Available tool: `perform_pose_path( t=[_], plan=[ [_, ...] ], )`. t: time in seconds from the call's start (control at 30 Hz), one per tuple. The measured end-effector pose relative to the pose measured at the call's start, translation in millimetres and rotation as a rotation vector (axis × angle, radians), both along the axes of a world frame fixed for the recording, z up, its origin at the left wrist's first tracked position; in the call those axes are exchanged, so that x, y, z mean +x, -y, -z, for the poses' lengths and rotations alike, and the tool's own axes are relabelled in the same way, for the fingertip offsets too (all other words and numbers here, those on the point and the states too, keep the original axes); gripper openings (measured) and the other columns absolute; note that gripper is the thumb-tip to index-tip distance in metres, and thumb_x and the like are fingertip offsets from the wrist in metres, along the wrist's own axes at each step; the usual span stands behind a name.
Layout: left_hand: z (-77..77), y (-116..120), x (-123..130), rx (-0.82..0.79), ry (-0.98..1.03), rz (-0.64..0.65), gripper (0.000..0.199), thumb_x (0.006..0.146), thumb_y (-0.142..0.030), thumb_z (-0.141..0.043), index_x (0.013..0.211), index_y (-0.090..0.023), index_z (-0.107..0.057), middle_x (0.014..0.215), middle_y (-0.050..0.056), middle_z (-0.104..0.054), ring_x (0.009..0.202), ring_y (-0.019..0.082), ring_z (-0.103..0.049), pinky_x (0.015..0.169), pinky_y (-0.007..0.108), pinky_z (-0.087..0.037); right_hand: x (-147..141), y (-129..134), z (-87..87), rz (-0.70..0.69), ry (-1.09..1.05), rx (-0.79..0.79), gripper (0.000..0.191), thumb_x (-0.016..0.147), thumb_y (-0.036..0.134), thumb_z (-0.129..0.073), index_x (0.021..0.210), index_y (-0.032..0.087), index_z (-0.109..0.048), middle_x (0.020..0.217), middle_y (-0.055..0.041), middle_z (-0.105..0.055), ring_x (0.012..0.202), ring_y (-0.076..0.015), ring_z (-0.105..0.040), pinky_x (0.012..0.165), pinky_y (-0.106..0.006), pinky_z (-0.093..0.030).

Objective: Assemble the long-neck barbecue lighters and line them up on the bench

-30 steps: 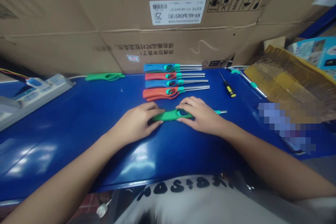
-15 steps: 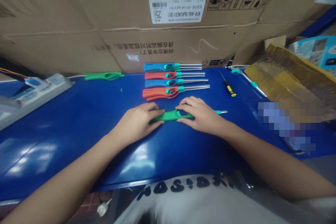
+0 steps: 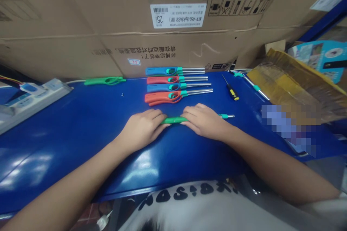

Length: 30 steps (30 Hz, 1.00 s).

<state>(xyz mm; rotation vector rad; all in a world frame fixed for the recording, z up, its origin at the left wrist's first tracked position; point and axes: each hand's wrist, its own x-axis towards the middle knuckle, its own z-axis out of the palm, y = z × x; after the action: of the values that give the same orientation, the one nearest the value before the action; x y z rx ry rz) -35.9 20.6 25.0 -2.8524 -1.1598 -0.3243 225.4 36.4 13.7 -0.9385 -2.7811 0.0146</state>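
Observation:
Between my two hands lies a green lighter [image 3: 175, 120], its narrow edge now facing up and its metal tip pointing right. My left hand [image 3: 143, 125] is closed on the handle's left end. Fingers and thumb of my right hand [image 3: 204, 121] pinch its middle and hide the trigger part. Just beyond my hands several long lighters are stacked in a row: an orange-red one [image 3: 162, 97] nearest, then a blue one [image 3: 159, 87], a red one [image 3: 159, 79] and blue at the back [image 3: 159, 71].
A black and yellow screwdriver [image 3: 233, 92] lies right of the row. Left are a green casing [image 3: 100, 81] and a power strip [image 3: 35, 103]. A taped cardboard piece [image 3: 287, 83] and a metal rod part [image 3: 261, 92] are at right. A large carton [image 3: 108, 14] stands behind.
The green lighter has been rolled in my hands from its flat side onto its edge. Both hands still hold it. The view has shifted slightly.

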Motion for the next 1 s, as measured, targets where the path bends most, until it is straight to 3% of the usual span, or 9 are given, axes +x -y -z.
perform_pose_path(
  t=[0.23,0.43,0.57,0.67,0.83,1.0],
  plan=[
    [1.3,0.2,1.5,0.036,0.015,-0.001,0.035,0.106,-0.04,-0.039,0.101,-0.017,-0.066,0.09,0.007,-0.071,0.08,0.02,-0.066,0.067,0.029,-0.049,3.7,-0.9,-4.4,0.046,-0.049,-0.008,0.035,0.105,0.041,-0.044,0.103,0.018,-0.07,0.099,-0.0058,-0.072,0.083,-0.0176,-0.061,0.073,-0.033,-0.033],
    [-3.7,-4.4,-0.9,0.038,0.007,-0.042,0.034,0.106,-0.04,-0.04,0.101,-0.017,-0.065,0.094,0.008,-0.071,0.084,0.023,-0.067,0.069,0.032,-0.05,13.5,-5.0,-11.8,0.107,-0.132,0.03,0.03,0.101,0.043,-0.054,0.096,0.018,-0.072,0.088,-0.0041,-0.075,0.081,-0.0183,-0.065,0.075,-0.033,-0.036],
    [-6.0,-3.9,-0.4,-0.015,0.052,0.013,0.032,0.106,-0.039,-0.041,0.111,-0.017,-0.064,0.099,0.008,-0.071,0.093,0.023,-0.067,0.08,0.033,-0.052,15.4,-3.5,-11.9,0.062,-0.193,0.074,0.028,0.101,0.039,-0.054,0.095,0.019,-0.072,0.085,-0.003,-0.078,0.074,-0.0168,-0.065,0.086,-0.036,-0.038],
    [-4.5,-1.1,1.4,-0.1,0.115,0.021,0.033,0.106,-0.04,-0.04,0.111,-0.018,-0.063,0.097,0.007,-0.071,0.086,0.021,-0.067,0.076,0.031,-0.051,11.7,-0.7,-9.5,0.031,-0.213,0.094,0.026,0.101,0.037,-0.054,0.093,0.02,-0.072,0.083,-0.0021,-0.078,0.072,-0.0167,-0.064,0.094,-0.039,-0.036],
    [-3.0,4.5,8.3,-0.369,0.341,-0.074,0.036,0.105,-0.043,-0.04,0.09,-0.018,-0.062,0.083,0.004,-0.067,0.073,0.017,-0.062,0.066,0.027,-0.047,4.5,1.9,-10.0,0.059,-0.17,0.071,0.028,0.104,0.033,-0.048,0.096,0.017,-0.07,0.091,-0.0052,-0.077,0.083,-0.0196,-0.065,0.095,-0.039,-0.036],
    [-5.9,7.2,16.8,-0.995,0.673,-0.305,0.054,0.1,-0.06,-0.041,0.067,-0.019,-0.052,0.05,-0.004,-0.047,0.044,0.01,-0.042,0.045,0.023,-0.033,1.5,4.8,-15.5,-0.067,-0.145,0.059,0.049,0.101,0.052,-0.049,0.129,0.013,-0.06,0.118,-0.0116,-0.072,0.105,-0.0255,-0.064,0.099,-0.044,-0.034]
  ],
)
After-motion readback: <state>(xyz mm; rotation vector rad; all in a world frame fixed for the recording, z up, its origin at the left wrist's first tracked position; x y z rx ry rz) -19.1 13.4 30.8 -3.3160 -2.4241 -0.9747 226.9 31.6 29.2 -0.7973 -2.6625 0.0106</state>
